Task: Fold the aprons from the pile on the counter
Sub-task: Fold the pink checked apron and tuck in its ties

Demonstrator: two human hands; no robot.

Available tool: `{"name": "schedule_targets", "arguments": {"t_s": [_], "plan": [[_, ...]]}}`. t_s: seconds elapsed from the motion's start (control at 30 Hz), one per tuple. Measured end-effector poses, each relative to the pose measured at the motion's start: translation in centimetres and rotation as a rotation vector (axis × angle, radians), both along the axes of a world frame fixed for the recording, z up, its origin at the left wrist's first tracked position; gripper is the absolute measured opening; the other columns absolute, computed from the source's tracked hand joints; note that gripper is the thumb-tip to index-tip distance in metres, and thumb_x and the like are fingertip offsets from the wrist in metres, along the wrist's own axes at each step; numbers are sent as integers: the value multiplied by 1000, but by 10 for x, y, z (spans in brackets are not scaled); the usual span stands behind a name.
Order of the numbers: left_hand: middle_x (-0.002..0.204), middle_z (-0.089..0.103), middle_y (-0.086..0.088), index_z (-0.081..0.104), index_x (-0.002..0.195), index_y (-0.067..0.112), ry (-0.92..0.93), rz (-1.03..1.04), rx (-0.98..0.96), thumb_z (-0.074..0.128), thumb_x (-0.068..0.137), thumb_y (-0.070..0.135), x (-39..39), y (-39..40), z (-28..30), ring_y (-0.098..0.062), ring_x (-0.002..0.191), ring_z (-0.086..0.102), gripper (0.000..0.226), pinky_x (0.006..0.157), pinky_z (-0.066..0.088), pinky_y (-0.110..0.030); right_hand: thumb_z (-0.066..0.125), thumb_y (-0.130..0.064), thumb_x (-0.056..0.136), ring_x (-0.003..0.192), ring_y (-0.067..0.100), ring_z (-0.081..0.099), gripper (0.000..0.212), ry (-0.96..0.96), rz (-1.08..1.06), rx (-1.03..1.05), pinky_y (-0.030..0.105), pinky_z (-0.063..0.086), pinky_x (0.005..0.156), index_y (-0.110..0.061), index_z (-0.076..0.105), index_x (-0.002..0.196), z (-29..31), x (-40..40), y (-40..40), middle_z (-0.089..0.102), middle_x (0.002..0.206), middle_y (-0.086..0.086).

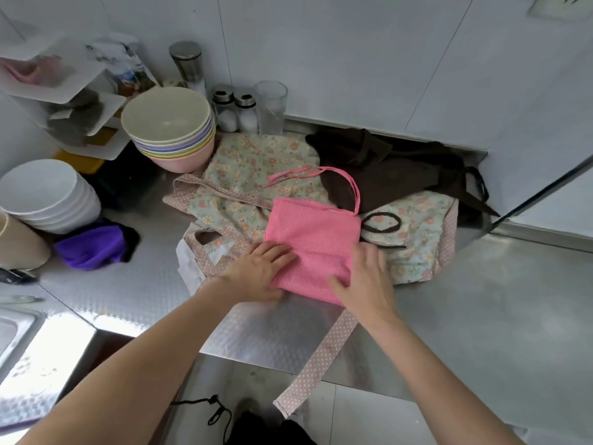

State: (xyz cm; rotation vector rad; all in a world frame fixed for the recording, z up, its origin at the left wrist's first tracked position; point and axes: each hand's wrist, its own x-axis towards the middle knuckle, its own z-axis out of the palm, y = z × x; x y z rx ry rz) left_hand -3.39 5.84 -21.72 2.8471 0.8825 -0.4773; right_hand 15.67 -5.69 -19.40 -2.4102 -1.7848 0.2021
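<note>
- folded apron (311,239): pink, fine stripes
- spread apron (253,165): pale green, floral, dotted tan trim
- crumpled apron (385,168): dark brown
- cloth (91,247): purple
- bowl stack (170,130): pastel rims, beige top
- bowls (45,191): white
- counter (481,300): silver, embossed

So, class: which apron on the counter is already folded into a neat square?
The pink apron, under both hands; the floral apron and brown apron lie spread and rumpled.

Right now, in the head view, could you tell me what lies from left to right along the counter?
White bowls → purple cloth → left hand → pink apron → right hand → floral apron.
</note>
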Motion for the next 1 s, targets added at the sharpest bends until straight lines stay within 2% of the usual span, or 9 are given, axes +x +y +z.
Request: {"name": "schedule_targets", "arguments": {"t_s": [0.13, 0.23, 0.3, 0.37, 0.5, 0.57, 0.7, 0.87, 1.0], "plan": [[154, 24, 1, 17, 148, 24, -27, 2, -73, 30, 70, 71, -4, 13, 4, -16, 142, 21, 92, 117, 9, -36, 57, -48, 85, 145, 20, -8, 93, 77, 323, -366, 37, -4, 117, -15, 1, 151, -17, 1, -1, -6, 158, 2], [133, 54, -5, 43, 138, 18, -268, 205, -275, 55, 75, 48, -10, 21, 10, -20, 119, 53, 70, 108, 34, -32, 59, -24, 88, 140, 17, 26, 71, 345, 157, -211, 28, 20, 115, -16, 22, 149, -17, 14, 2, 23, 154, 2], [103, 67, -4, 57, 123, 11, -472, 443, -423, 69, 81, 17, -8, 25, 18, -15, 81, 63, 44, 79, 50, -18, 60, -18, 89, 112, 15, 53, 52, 476, 9, -128, 19, 42, 90, -18, 43, 139, -4, 20, 8, 50, 135, 2], [83, 65, 1, 62, 110, 4, -631, 676, -540, 68, 83, 12, -8, 29, 23, -9, 65, 58, 29, 60, 47, -14, 62, -16, 88, 101, 16, 59, 38, 628, -144, -43, 15, 41, 75, -13, 57, 126, 5, 22, 14, 61, 116, 0], [76, 62, -1, 57, 95, 8, -711, 742, -488, 58, 91, 24, -13, 20, 26, -16, 67, 56, 16, 55, 42, -15, 58, -19, 92, 76, 14, 60, 19, 1057, -359, -45, 18, 45, 55, -14, 64, 110, 7, 15, 13, 68, 99, 4], [73, 58, -2, 53, 89, 8, -597, 713, -421, 50, 95, 29, -16, 8, 19, -20, 67, 54, 22, 53, 37, -16, 55, -29, 93, 65, 17, 58, 22, 994, -407, -139, 24, 47, 50, -10, 63, 101, -3, 7, 6, 64, 86, 7], [94, 65, -19, 55, 98, 0, -347, 695, -294, 37, 99, 37, -21, -2, 1, -34, 89, 61, 41, 74, 45, -37, 49, -38, 95, 67, 27, 59, 40, 769, -446, -160, 42, 48, 62, -1, 61, 85, -27, -5, -4, 57, 70, 11], [102, 64, -19, 56, 101, 0, -306, 692, -273, 28, 101, 36, -14, 2, 4, -34, 96, 60, 46, 80, 45, -39, 38, -36, 100, 76, 26, 58, 43, 432, -403, -164, 31, 38, 63, -2, 64, 93, -33, -13, 0, 61, 78, 10], [107, 63, -18, 54, 109, 2, -181, 705, -337, 31, 100, 41, -16, 10, 10, -32, 97, 61, 46, 76, 46, -36, 34, -34, 101, 88, 31, 62, 42, 342, -382, -136, 31, 37, 64, -4, 62, 92, -36, -13, -1, 67, 89, 14]]}}
